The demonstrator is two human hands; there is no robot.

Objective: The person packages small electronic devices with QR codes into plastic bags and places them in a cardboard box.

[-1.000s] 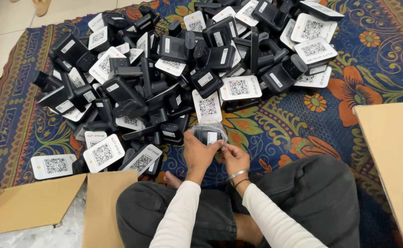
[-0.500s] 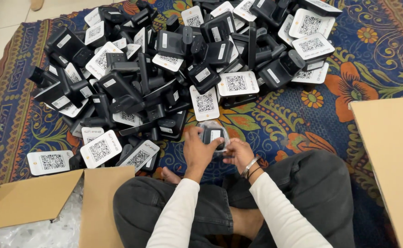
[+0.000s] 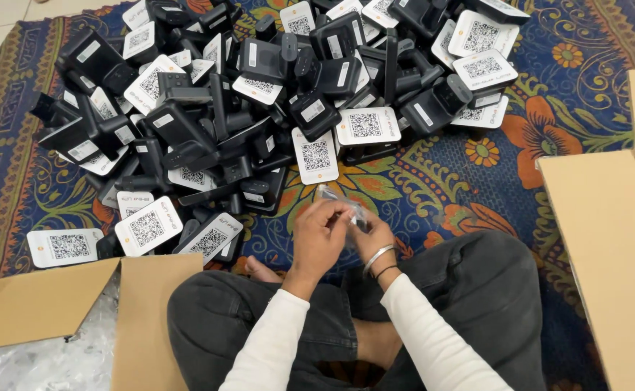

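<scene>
I've lifted the clear wrapper (image 3: 340,206) higher; my left hand (image 3: 317,239) and right hand (image 3: 372,235) pinch it, slanting away leftward.

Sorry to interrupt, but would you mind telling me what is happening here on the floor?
A person sits cross-legged on a patterned rug. The left hand and the right hand are together on a small clear plastic wrapper held above the lap; what is inside cannot be told. Ahead lies a big pile of black stands with white code cards. Open cardboard boxes sit to the left and right.
</scene>
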